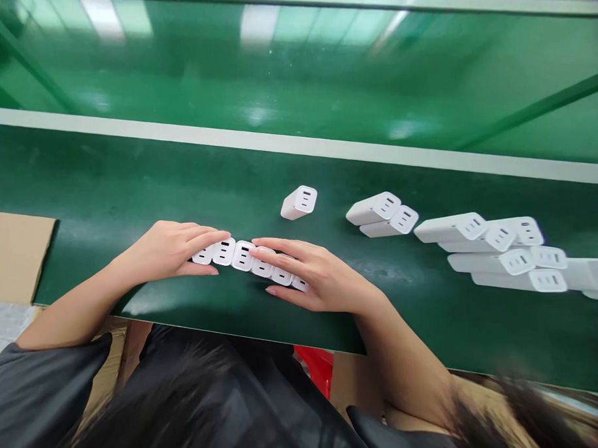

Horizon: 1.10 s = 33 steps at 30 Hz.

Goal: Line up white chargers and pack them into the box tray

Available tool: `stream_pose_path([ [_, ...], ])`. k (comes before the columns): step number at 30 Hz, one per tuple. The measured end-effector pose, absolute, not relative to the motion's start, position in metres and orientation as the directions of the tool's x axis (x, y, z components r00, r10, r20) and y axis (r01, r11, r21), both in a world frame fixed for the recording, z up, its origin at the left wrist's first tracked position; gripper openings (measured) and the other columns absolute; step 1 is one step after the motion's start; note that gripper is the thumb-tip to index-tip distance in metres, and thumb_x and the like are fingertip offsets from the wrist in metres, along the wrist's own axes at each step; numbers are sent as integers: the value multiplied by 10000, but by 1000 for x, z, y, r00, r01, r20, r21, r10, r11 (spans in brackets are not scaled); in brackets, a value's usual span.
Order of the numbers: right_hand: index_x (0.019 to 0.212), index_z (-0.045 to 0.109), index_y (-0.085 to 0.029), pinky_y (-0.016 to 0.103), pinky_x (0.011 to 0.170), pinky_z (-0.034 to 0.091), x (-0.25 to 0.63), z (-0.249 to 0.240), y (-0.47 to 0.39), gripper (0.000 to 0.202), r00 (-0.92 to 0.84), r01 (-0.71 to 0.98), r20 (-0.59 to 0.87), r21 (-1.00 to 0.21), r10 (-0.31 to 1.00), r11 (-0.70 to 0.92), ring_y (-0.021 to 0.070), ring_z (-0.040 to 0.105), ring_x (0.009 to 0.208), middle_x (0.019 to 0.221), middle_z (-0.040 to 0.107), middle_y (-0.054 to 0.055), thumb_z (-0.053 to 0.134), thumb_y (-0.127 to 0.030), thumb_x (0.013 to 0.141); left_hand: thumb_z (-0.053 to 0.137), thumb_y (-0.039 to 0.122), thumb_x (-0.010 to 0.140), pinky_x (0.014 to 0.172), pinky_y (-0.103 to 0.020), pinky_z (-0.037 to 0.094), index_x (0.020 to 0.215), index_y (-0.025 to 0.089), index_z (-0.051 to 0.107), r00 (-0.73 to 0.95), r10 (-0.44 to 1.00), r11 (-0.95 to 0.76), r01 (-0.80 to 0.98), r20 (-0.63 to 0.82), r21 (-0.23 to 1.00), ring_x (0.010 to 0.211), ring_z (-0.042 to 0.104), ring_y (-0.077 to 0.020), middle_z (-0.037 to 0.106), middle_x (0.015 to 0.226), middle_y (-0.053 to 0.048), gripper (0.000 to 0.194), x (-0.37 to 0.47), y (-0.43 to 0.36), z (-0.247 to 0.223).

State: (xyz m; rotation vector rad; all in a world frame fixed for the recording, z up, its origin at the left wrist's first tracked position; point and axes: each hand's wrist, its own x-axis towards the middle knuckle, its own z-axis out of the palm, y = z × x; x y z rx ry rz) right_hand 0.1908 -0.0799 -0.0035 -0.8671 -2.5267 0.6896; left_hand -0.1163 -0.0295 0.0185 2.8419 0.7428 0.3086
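Note:
Several white chargers [242, 256] stand side by side in a slanting row on the green table [184, 313], their port faces up. Around the row's left end, my left hand [182, 251] has its fingers along the top edge and its thumb below. My right hand [310, 272] wraps the right end, fingers over the chargers and thumb on the near side, partly hiding them. Both hands grip the row from its two ends. Beyond my right hand, a single white charger [299, 202] stands apart from the others.
Two chargers [382, 213] touch each other right of the single one. Farther right lies a larger cluster of chargers [506, 249]. A cardboard sheet [18, 253] is at the left edge. A pale rail [276, 144] runs behind, and something red [318, 367] shows below the table.

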Motion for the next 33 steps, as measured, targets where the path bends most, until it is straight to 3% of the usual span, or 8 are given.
stream_pose_path([
  [9, 1400, 555, -303, 378, 1021, 506, 215, -4, -60, 464, -805, 306, 152, -722, 574, 621, 215, 625, 1174, 1400, 597, 58, 623, -299, 941, 601, 470, 928, 616, -242, 484, 1122, 171, 630, 763, 533, -846, 493, 366, 203, 770, 730, -146, 773, 994, -22, 358, -90, -61, 4],
  [21, 1386, 569, -343, 380, 1050, 499, 221, -4, -56, 469, -819, 288, 82, -798, 568, 529, 214, 581, 1251, 1435, 565, 32, 648, -334, 923, 574, 475, 937, 590, -251, 499, 1127, 201, 644, 758, 558, -829, 525, 338, 192, 765, 736, -153, 778, 970, -22, 340, -84, -69, 3],
  [25, 1396, 560, -336, 371, 1072, 485, 224, -2, -55, 498, -819, 302, 69, -793, 569, 530, 222, 557, 1291, 1468, 532, 38, 669, -350, 911, 569, 498, 937, 589, -253, 494, 1138, 200, 639, 761, 557, -830, 523, 333, 193, 772, 734, -158, 775, 972, -29, 366, -85, -69, 1],
  [29, 1475, 465, -310, 425, 1103, 463, 225, 5, -58, 701, -817, 331, 39, -785, 575, 523, 264, 525, 1326, 1475, 520, 65, 719, -492, 847, 577, 575, 915, 623, -261, 507, 1197, 170, 600, 772, 545, -839, 504, 327, 207, 808, 730, -169, 764, 1020, -46, 495, -87, -68, 3],
  [33, 1518, 384, -307, 470, 1087, 471, 207, 21, -71, 729, -713, 456, 85, -697, 696, 553, 282, 549, 1289, 1431, 557, 78, 678, -498, 879, 575, 694, 854, 707, -279, 537, 1273, 146, 542, 768, 546, -837, 486, 334, 251, 915, 722, -206, 743, 1080, -86, 690, -89, -67, 6],
])
